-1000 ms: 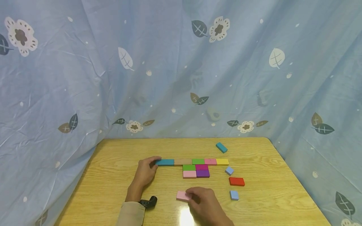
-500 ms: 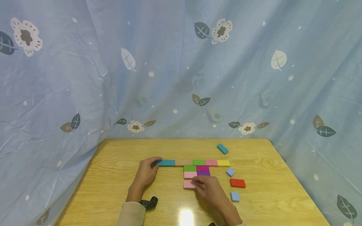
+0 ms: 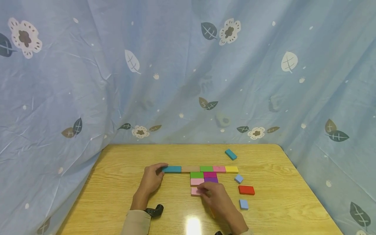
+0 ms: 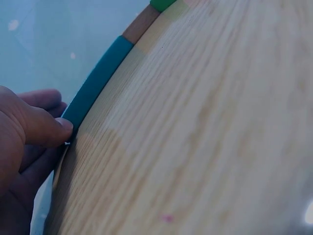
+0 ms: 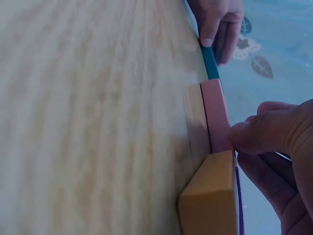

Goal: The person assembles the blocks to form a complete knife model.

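My left hand [image 3: 151,179] pinches the left end of a blue block [image 3: 173,169] between thumb and fingers; the left wrist view shows the thumb on its near side. That block heads a row with a bare wooden block [image 3: 190,169], a green block [image 3: 206,168], a pink block [image 3: 219,169] and a yellow block [image 3: 232,169]. Under the row sit a green block [image 3: 196,175], a magenta block [image 3: 210,175], a pale pink block [image 3: 197,182] and a purple block [image 3: 211,180]. My right hand [image 3: 215,195] holds another pale pink block [image 3: 195,192] just below them, covering its right end.
An orange block [image 5: 208,200] stands close to the right hand, mostly hidden by it in the head view. To the right lie two light blue blocks [image 3: 243,204] and a red block [image 3: 246,190]. Another blue block [image 3: 230,154] lies farther back. A patterned curtain [image 3: 176,81] hangs behind the table.
My right hand has carried the pale pink block forward and slightly right, up to the grouped blocks, and has barely moved over the last half second. The left hand has stayed on the blue block.
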{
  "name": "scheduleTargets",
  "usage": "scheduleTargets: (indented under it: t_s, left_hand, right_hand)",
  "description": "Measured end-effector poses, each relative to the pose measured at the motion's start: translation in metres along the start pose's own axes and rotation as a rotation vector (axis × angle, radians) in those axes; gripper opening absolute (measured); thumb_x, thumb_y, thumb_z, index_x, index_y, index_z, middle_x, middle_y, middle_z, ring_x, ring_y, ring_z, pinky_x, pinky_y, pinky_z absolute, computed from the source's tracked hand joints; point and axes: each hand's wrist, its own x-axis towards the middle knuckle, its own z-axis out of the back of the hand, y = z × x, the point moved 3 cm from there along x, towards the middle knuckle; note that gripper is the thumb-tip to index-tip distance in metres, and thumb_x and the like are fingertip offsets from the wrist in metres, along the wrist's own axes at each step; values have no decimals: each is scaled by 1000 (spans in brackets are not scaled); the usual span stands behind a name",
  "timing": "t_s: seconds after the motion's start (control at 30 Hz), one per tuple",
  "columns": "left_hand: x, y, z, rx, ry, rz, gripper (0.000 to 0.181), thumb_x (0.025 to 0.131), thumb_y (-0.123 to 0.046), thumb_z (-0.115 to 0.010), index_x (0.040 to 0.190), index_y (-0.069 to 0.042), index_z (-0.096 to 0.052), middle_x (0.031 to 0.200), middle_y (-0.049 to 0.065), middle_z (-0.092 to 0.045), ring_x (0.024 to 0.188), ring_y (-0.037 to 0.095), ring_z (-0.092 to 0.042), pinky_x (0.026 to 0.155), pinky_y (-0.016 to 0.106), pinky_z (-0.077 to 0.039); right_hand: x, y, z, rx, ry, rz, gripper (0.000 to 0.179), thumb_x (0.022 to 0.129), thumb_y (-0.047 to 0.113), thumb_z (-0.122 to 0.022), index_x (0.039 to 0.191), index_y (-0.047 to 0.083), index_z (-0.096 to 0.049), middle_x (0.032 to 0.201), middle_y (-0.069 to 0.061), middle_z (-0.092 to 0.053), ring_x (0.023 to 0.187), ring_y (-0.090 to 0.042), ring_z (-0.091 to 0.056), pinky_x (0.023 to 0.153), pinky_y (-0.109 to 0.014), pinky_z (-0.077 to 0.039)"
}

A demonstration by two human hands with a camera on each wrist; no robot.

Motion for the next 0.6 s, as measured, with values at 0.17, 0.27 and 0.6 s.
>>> scheduleTargets:
  t_s: [0.17, 0.27, 0.6]
  left_hand:
    - [0, -1, 0, 7, 2, 1, 40, 99, 9, -71, 135, -8, -78, 139, 15, -76, 139, 40, -67, 118, 57, -55]
    - [0, -1, 0, 9, 4, 3, 40, 99, 9, -71, 135, -8, -77, 139, 15, -76, 138, 40, -67, 118, 57, -56]
    - [-1, -1, 1, -23, 21, 15, 42, 99, 7, -73, 138, -10, -76, 141, 14, -74, 140, 39, -66, 119, 57, -54]
  right_hand:
    - [3, -2, -2, -69, 32, -45, 19, 91, -2, -85, 105, 11, -83, 102, 4, -83, 94, -13, -79, 84, -26, -68]
    - [5, -2, -2, -97, 47, -60, 20, 91, -1, -86, 105, 13, -83, 101, 5, -83, 95, -11, -78, 86, -27, -68]
    - [8, -1, -2, -91, 42, -73, 20, 90, -2, -87, 104, 12, -83, 100, 4, -83, 94, -8, -77, 85, -25, -68]
